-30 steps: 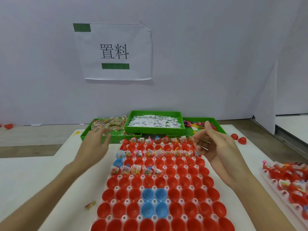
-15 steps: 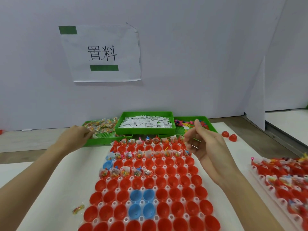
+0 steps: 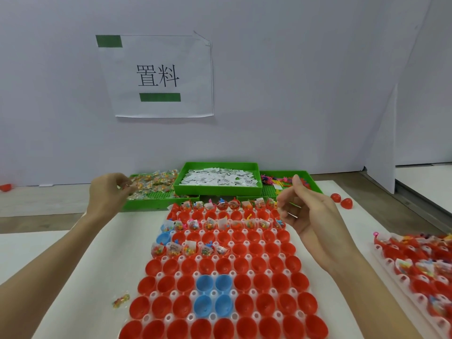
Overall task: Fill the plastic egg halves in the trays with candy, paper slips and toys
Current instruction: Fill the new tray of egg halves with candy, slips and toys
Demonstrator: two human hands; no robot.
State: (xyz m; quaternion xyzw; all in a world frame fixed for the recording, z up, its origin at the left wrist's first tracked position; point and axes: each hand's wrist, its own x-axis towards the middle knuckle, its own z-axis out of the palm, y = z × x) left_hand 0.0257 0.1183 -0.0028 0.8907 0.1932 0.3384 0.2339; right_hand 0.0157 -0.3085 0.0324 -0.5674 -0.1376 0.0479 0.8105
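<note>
Fingers of the left hand (image 3: 107, 192) pinch a candy packet (image 3: 128, 188); the right hand (image 3: 310, 216), raised, grips thin toys (image 3: 292, 214).

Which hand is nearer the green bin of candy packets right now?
Left. The left hand is at the candy bin, fingertips on a packet at its near-left edge. The right hand hovers over the egg tray's far-right corner, by the toy bin.

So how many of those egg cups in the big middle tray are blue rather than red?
5. Four blue egg halves sit together in a square near the front of the middle tray, and one blue egg half is on the left edge farther back. Fillings may hide more.
</note>
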